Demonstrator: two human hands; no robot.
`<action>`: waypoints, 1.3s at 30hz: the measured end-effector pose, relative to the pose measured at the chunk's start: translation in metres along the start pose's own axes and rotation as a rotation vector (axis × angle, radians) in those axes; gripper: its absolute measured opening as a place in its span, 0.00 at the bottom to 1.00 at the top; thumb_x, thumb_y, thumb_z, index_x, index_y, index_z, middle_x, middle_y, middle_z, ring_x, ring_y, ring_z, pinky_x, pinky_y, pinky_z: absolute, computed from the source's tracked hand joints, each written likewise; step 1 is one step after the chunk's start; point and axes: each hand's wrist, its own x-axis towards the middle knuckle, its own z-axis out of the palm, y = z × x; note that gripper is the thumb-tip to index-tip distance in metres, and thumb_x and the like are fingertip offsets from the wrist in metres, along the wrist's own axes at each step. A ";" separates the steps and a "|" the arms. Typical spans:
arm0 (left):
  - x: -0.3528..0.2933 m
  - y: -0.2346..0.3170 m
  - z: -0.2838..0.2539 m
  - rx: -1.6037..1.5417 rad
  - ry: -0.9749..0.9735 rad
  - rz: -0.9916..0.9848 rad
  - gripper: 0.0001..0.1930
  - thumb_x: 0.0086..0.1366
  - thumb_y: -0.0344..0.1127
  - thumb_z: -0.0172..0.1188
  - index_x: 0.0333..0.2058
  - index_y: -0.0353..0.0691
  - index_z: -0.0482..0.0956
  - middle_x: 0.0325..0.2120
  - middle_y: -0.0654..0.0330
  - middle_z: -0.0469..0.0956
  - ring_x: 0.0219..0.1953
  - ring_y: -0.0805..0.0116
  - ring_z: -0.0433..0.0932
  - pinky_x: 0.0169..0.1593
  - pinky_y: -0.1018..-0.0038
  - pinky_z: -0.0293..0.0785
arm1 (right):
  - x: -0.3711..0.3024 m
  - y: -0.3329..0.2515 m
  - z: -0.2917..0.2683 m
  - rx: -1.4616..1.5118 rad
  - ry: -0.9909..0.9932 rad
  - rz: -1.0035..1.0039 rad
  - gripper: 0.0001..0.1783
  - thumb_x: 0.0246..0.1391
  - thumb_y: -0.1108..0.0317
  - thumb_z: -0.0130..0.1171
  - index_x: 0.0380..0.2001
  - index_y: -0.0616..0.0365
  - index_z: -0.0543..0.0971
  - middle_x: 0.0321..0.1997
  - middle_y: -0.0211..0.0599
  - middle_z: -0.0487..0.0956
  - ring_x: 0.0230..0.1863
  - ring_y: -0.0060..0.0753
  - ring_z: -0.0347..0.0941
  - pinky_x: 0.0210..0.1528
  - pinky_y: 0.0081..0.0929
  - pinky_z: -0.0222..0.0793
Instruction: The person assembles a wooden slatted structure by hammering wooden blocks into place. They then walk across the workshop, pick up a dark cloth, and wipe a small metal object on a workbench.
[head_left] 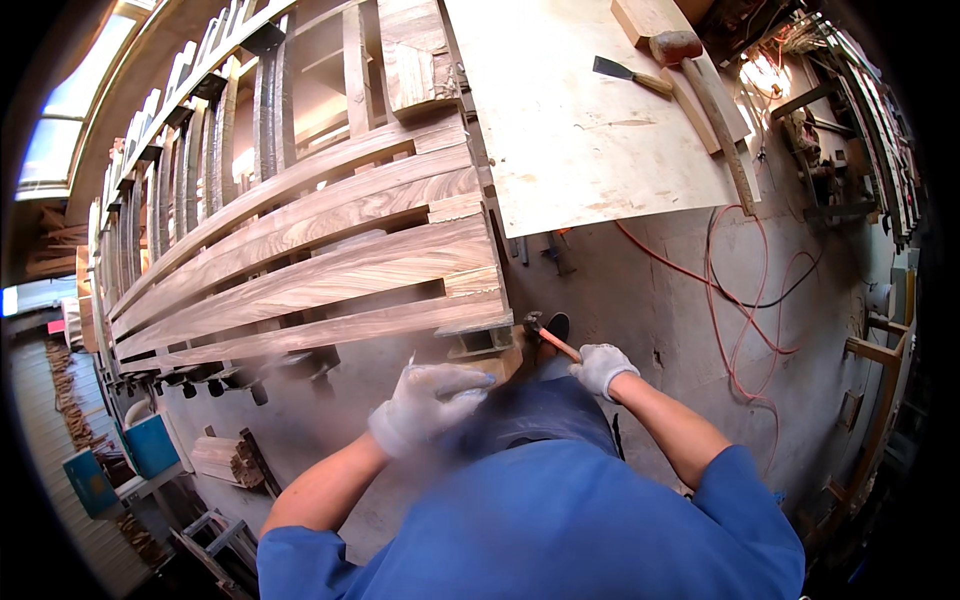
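White-gloved right fingers (595, 362) closed around an orange-handled hammer (558, 343); left fingers (463, 380) part-curled, hold unclear, near wooden slats (400, 263)

Layout, taken from the wearer's position. Slatted frame (330, 262) ahead and left, slats side by side with gaps between; row of bars (283, 115) beyond its far edge. Tabletop (560, 135) ahead and right, just beside the frame's right end. On the tabletop, toward its right side: flat-ended hand tool (632, 76), left of the mallet (712, 105); mallet lies over wooden pieces, handle reaching the near right corner. Left grip (428, 400) in front of the torso, near the frame's near edge. Hammer (562, 343) in right grip (603, 370), head pointing left. Hose (728, 365) looped on the floor (660, 410), right. Bundled strips (225, 460) and stepladder (222, 538) at lower left.
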 end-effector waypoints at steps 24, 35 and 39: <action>0.083 0.052 0.123 0.499 0.002 -0.252 0.16 0.68 0.45 0.62 0.49 0.47 0.89 0.42 0.50 0.88 0.44 0.50 0.87 0.54 0.60 0.81 | 0.073 -0.006 0.064 0.208 -0.038 -0.608 0.24 0.59 0.44 0.62 0.53 0.44 0.86 0.57 0.46 0.85 0.62 0.51 0.79 0.62 0.41 0.74; 0.006 -0.012 0.109 0.339 0.316 0.313 0.50 0.49 0.48 0.82 0.69 0.37 0.69 0.57 0.47 0.79 0.61 0.47 0.77 0.67 0.54 0.72 | 0.007 0.167 0.071 0.377 0.041 0.484 0.18 0.60 0.56 0.69 0.35 0.65 0.83 0.22 0.41 0.80 0.21 0.37 0.78 0.24 0.40 0.75; 0.013 -0.038 0.111 0.414 0.383 0.372 0.44 0.49 0.37 0.79 0.66 0.40 0.72 0.51 0.49 0.82 0.56 0.46 0.79 0.61 0.54 0.75 | -0.031 0.214 0.130 0.682 0.139 0.673 0.16 0.62 0.59 0.70 0.34 0.62 0.83 0.19 0.37 0.76 0.18 0.35 0.74 0.20 0.40 0.73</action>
